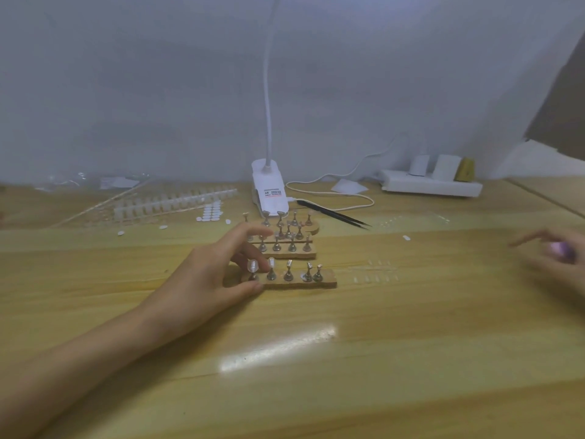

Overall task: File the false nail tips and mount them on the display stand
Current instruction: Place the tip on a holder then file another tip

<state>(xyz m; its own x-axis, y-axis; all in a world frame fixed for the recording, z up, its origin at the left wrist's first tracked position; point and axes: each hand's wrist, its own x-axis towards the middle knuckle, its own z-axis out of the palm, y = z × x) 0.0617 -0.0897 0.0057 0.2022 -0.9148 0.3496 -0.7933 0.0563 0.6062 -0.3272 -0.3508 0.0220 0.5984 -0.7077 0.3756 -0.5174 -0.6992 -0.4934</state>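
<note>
**A:** Left hand (218,267) is in at the near display stand (327,278), a rough cork-coloured strip with ragged edges. The thumb sits on its front edge and the bent fingers are behind its left end, so the hand is holding that end. The forefinger stretches out over the rows behind.

**B:** Five small metal pegs (288,274) stand on that strip, waisted like tiny chess pawns. The two on the left carry clear, glossy nail tips (253,266), and the other three look bare.

**A:** And the right hand (552,259)?

**B:** Far off at the right edge, lifted and smeared by blur. There's a lilac thing (561,248) at the fingers, but I can't tell how that hand is closed.

**A:** The table (285,359) is pale varnished wood with long grain lines and a bright streak of glare. There's broad bare board in front of the stand and to its right.

**B:** It's tighter behind. More stands (311,255) with pegs sit just beyond, packed close. Past them is a white clip lamp (270,193), its stalk rising up the grey wall (126,90).

**A:** Black tweezers (332,213) lie slanted to the right of the lamp, and a white power strip (430,186) sits by the wall.

**B:** Back left are long translucent strips of unfiled tips (174,201) and small white oval tabs (211,212) in a cluster
</note>
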